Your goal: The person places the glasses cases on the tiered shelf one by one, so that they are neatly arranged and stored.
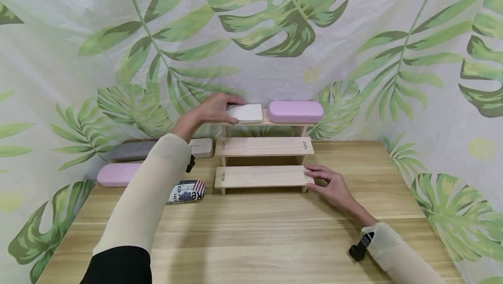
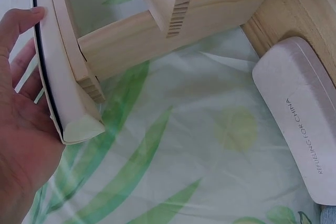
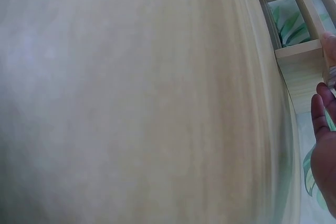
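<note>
A three-tier wooden display stand [image 1: 264, 146] stands at the back of the table. On the left half of its top tier, my left hand [image 1: 215, 109] grips a white glasses case [image 1: 248, 113], thumb at the front and fingers behind. The left wrist view shows the white case [image 2: 65, 77] lying along the tier's end, with a dark seam on its side. A pink glasses case [image 1: 296, 111] sits to its right on the same tier. My right hand [image 1: 332, 188] holds the right end of the lowest tier between thumb and fingers; the right wrist view catches only part of it.
Left of the stand lie a grey case [image 1: 132, 151], a pale case [image 1: 202, 148] with small lettering, another pink case [image 1: 118, 175] and a flag-patterned case [image 1: 186, 191]. My left arm partly covers them. A leaf-print cloth [image 1: 267, 74] hangs behind the wooden table [image 1: 275, 240].
</note>
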Demonstrator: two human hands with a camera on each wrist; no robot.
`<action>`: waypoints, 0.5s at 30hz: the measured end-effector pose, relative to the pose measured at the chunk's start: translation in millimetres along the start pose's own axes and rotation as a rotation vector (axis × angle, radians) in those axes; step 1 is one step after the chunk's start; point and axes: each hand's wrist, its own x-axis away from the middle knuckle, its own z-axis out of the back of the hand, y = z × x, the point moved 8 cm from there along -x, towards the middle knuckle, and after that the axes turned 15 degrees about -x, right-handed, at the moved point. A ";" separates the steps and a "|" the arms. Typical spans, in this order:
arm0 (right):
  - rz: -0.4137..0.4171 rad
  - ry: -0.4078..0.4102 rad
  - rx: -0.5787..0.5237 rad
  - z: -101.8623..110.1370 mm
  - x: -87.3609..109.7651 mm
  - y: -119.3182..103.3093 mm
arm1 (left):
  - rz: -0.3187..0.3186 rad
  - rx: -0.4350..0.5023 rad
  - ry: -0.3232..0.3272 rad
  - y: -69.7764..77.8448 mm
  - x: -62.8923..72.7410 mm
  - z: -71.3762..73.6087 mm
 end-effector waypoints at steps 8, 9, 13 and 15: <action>-0.010 0.001 0.003 0.7 0.3 6.6 | 0.013 0.007 -0.021 2.2 -2.5 1.3; -0.008 -0.001 0.003 0.4 0.3 6.2 | 0.015 0.009 -0.025 2.3 -3.1 1.3; -0.005 0.001 0.012 -1.1 -0.1 0.4 | 0.011 0.033 -0.035 3.2 -5.3 1.7; -0.004 0.003 0.012 -0.9 -0.7 0.3 | 0.017 0.048 -0.038 2.5 -6.1 1.5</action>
